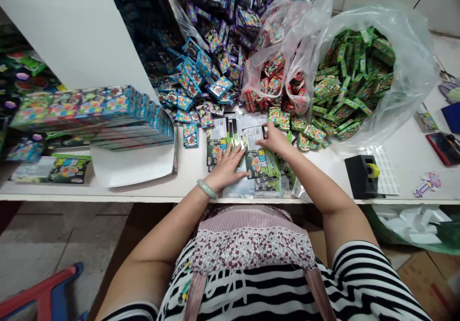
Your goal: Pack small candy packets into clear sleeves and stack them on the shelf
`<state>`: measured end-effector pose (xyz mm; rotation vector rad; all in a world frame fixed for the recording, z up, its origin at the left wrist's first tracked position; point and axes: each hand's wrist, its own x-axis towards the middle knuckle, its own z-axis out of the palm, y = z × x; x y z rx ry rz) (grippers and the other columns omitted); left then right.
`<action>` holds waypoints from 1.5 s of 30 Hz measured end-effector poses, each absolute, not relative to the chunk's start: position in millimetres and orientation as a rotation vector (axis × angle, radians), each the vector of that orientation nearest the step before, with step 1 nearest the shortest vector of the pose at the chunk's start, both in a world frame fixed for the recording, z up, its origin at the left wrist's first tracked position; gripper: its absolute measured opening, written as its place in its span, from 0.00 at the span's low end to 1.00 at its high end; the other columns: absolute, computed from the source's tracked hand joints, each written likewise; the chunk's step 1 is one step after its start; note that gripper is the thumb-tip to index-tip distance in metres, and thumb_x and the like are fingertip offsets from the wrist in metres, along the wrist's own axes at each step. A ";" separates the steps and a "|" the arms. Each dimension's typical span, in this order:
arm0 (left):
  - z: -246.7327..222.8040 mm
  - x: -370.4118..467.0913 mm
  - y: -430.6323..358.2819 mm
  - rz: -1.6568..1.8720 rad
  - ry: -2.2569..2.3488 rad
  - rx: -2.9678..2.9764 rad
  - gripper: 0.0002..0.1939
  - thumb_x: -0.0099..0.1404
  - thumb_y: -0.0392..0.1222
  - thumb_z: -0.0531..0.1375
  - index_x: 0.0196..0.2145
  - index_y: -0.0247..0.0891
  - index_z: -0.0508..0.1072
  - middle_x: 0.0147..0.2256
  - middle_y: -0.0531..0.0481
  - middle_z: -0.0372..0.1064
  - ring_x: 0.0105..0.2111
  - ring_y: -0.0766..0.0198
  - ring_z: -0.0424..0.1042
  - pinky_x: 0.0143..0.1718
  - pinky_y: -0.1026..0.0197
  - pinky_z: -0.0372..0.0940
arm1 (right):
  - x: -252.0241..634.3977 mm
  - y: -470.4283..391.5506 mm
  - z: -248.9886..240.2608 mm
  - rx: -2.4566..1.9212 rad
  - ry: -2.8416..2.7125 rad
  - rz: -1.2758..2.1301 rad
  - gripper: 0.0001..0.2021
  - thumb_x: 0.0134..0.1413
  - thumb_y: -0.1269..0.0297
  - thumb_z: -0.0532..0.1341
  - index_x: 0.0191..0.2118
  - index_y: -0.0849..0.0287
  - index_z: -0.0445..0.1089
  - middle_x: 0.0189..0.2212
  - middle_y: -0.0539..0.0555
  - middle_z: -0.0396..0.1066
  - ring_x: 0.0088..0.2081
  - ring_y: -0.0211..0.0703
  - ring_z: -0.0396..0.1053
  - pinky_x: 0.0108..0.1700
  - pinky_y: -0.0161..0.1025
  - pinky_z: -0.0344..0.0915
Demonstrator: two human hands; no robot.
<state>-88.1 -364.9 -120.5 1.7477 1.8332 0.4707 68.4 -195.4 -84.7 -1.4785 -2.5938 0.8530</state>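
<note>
Flat printed packets in black and green, some in clear plastic, lie in an overlapping pile at the table's front edge. My left hand (228, 167) rests on the pile with fingers spread, a pale bangle (207, 189) at its wrist. My right hand (275, 141) pinches the upper right corner of the top black packet (257, 160), which has a white label. Another black packet (216, 146) lies partly under the left fingers. Just beyond are small green boxes (279, 117) and a small blue box (190, 135).
Heaps of purple boxes (230, 19), blue boxes (194, 72), bagged red boxes (275, 79) and bagged green boxes (354, 72) fill the back. Stacked box rows (136, 112) stand left in a white carton (132, 165). A tape dispenser (361, 177) and phone (443, 147) lie right.
</note>
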 end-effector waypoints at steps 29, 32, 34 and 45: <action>-80.4 -92.6 -352.0 1.556 1.597 0.927 0.10 0.63 0.45 0.61 0.41 0.40 0.71 0.30 0.53 0.70 0.30 0.67 0.70 0.32 0.64 0.66 | 70.1 -238.0 -73.2 -0.934 -2.032 1.016 0.16 0.60 0.58 0.59 0.53 0.52 0.66 0.45 0.57 0.68 0.46 0.48 0.68 0.48 0.47 0.68; -62.5 -99.7 -365.5 1.400 1.693 1.205 0.11 0.64 0.43 0.60 0.43 0.39 0.73 0.33 0.51 0.73 0.32 0.65 0.71 0.36 0.62 0.67 | 75.9 -244.1 -44.2 -0.856 -2.283 0.636 0.15 0.63 0.57 0.59 0.53 0.52 0.70 0.50 0.60 0.69 0.55 0.55 0.64 0.59 0.55 0.61; -49.6 -103.3 -373.1 1.307 1.774 1.393 0.12 0.66 0.42 0.58 0.45 0.38 0.74 0.38 0.48 0.75 0.36 0.63 0.73 0.40 0.59 0.68 | 73.9 -246.7 -31.7 -0.715 -2.416 0.678 0.12 0.64 0.57 0.60 0.48 0.53 0.73 0.46 0.58 0.72 0.51 0.53 0.67 0.58 0.53 0.62; -21.0 -115.9 -378.3 1.193 1.757 1.623 0.11 0.66 0.43 0.57 0.43 0.38 0.75 0.36 0.48 0.76 0.35 0.62 0.74 0.38 0.60 0.70 | 58.2 -245.1 -23.5 -0.525 -2.367 0.823 0.14 0.59 0.63 0.65 0.50 0.58 0.70 0.45 0.59 0.74 0.49 0.49 0.70 0.54 0.48 0.65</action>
